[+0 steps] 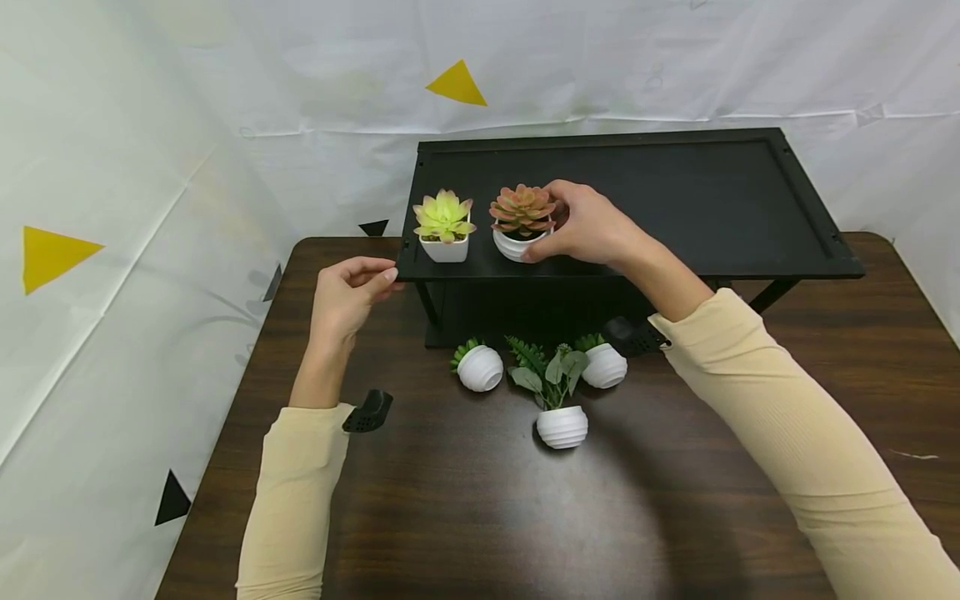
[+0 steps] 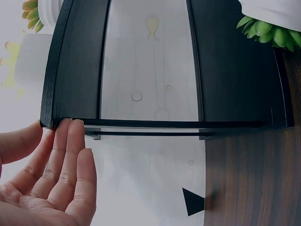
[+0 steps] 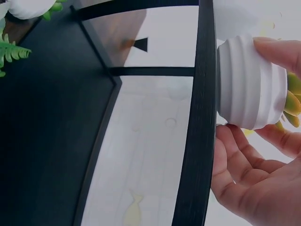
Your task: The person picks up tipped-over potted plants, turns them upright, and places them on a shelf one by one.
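Note:
My right hand (image 1: 588,223) grips the white ribbed pot of a reddish succulent (image 1: 522,210) at the front of the black shelf's top board (image 1: 660,200). In the right wrist view, thumb and fingers lie around the pot (image 3: 251,82), whose base is at the board. Left of it on the board stands a yellow-green succulent (image 1: 444,217) in a square white pot. With my left hand (image 1: 341,300) I pinch the board's front left corner, thumb on one face and fingertips on the other, as the left wrist view shows.
Before the shelf, on the dark wooden table (image 1: 450,517), a leafy plant in a white pot (image 1: 562,427) stands between two tipped white pots, one at the left (image 1: 480,368) and one at the right (image 1: 604,367). White sheeting (image 1: 315,75) hangs behind the shelf.

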A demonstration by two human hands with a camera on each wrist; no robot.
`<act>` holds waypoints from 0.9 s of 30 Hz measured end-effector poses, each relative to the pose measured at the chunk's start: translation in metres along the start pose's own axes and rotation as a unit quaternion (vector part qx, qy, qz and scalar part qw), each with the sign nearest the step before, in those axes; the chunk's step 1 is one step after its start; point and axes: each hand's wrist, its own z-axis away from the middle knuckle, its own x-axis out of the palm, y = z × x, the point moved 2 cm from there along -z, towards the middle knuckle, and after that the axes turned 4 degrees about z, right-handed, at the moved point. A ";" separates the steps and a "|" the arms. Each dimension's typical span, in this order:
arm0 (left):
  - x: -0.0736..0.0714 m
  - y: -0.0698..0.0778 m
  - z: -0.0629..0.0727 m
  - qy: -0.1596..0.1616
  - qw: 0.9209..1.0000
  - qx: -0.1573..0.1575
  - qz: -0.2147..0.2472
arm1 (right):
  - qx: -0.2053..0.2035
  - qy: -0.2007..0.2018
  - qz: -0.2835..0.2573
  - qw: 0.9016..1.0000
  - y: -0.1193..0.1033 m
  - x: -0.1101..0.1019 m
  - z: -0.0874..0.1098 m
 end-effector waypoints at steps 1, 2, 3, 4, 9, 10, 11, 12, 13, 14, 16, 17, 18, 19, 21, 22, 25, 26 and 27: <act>0.000 0.000 0.000 0.000 1.000 0.001 0.000 | 0.001 -0.001 -0.003 1.000 0.000 0.000 0.000; 0.000 0.000 0.000 0.000 1.000 0.002 -0.001 | 0.001 -0.002 -0.005 1.000 -0.001 0.001 0.000; 0.000 0.000 0.000 0.001 1.000 0.003 -0.002 | 0.001 -0.003 -0.005 1.000 -0.001 0.001 -0.001; 0.000 0.000 0.000 0.000 1.000 0.004 -0.002 | 0.001 -0.005 -0.007 1.000 -0.002 0.001 -0.001; 0.000 0.000 0.000 0.001 1.000 0.004 -0.004 | 0.001 -0.010 -0.007 1.000 -0.004 0.003 -0.002; 0.000 0.000 0.000 0.001 1.000 0.004 -0.004 | 0.000 -0.010 -0.007 1.000 -0.004 0.003 -0.002; 0.000 0.000 0.000 0.001 1.000 0.003 -0.005 | 0.000 -0.011 -0.007 1.000 -0.005 0.004 -0.003; 0.000 0.000 0.000 0.001 1.000 0.002 -0.004 | 0.000 -0.011 -0.007 1.000 -0.005 0.004 -0.003; 0.000 0.000 0.000 0.001 1.000 0.002 -0.004 | -0.001 -0.012 -0.009 1.000 -0.006 0.005 -0.003; 0.000 0.000 0.000 0.001 1.000 0.001 -0.003 | -0.001 -0.012 -0.008 1.000 -0.006 0.006 -0.003; 0.000 0.000 0.000 0.001 1.000 0.000 -0.002 | -0.002 -0.013 -0.006 1.000 -0.007 0.006 -0.003; 0.000 0.000 0.000 0.001 1.000 -0.001 -0.002 | -0.002 -0.013 -0.005 1.000 -0.007 0.006 -0.003; 0.000 0.000 0.000 0.000 1.000 -0.001 -0.001 | -0.002 -0.014 -0.004 1.000 -0.007 0.006 -0.003; 0.000 0.001 0.000 0.001 1.000 -0.002 -0.001 | -0.001 -0.015 -0.003 1.000 -0.008 0.007 -0.003; 0.000 0.001 0.000 0.001 1.000 -0.002 -0.002 | 0.000 -0.017 -0.001 1.000 -0.008 0.006 -0.003; 0.000 0.001 0.000 0.000 1.000 -0.002 -0.001 | 0.002 -0.018 0.000 1.000 -0.008 0.006 -0.003; 0.000 0.001 0.000 0.000 1.000 -0.001 0.000 | 0.005 -0.020 0.001 1.000 -0.008 0.005 -0.001; 0.000 0.001 0.000 0.000 1.000 0.000 0.000 | 0.006 -0.021 0.002 1.000 -0.009 0.005 0.000; 0.000 0.001 0.000 0.000 1.000 0.000 0.000 | 0.006 -0.023 0.002 1.000 -0.009 0.004 0.000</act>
